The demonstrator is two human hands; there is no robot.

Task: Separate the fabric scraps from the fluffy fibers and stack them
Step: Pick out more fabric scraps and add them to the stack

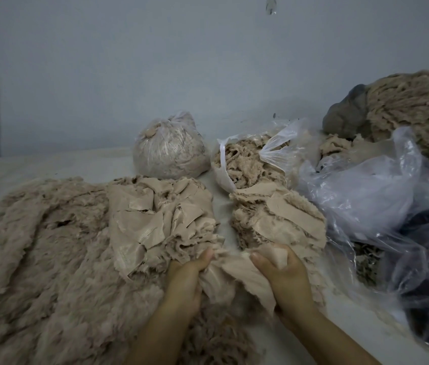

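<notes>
both hands grip one beige fabric scrap [234, 275], the left hand [185, 283] clenched on its left end, the right hand [287, 277] pinching its right end, so its long axis runs between them. the scrap lies just nearer the person than the stack of scraps [160, 219]; the left hand is closer to that stack. fluffy fibers [39, 246] spread left of the stack, an open bag of fluff [245, 164] beyond it. whether fluff clings beneath the scrap is unclear in the dim light.

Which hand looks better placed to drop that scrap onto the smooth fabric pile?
Probably the left hand: it grips the scrap right beside the fabric pile. The right hand is farther away.
</notes>
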